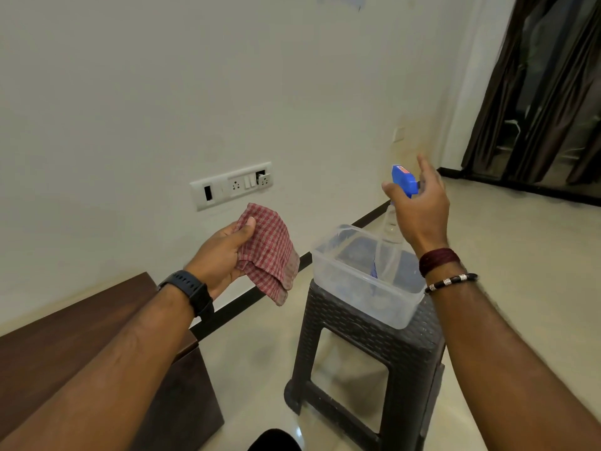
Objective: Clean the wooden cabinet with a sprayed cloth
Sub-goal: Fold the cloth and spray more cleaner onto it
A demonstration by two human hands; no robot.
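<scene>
My left hand point(218, 255) grips a folded red-and-white checked cloth point(270, 252), held up in front of the wall. My right hand point(422, 213) is at the blue trigger head of a clear spray bottle point(403, 179), thumb and fingers spread on either side of it and not closed around it. The bottle stands tilted in a clear plastic container point(341, 271). The dark wooden cabinet point(65, 336) sits low at the left, partly hidden under my left forearm.
The container rests on a dark plastic stool point(367, 346) on the tiled floor. A white socket panel point(232, 185) is on the wall behind the cloth. Dark curtains point(546, 92) hang at the far right.
</scene>
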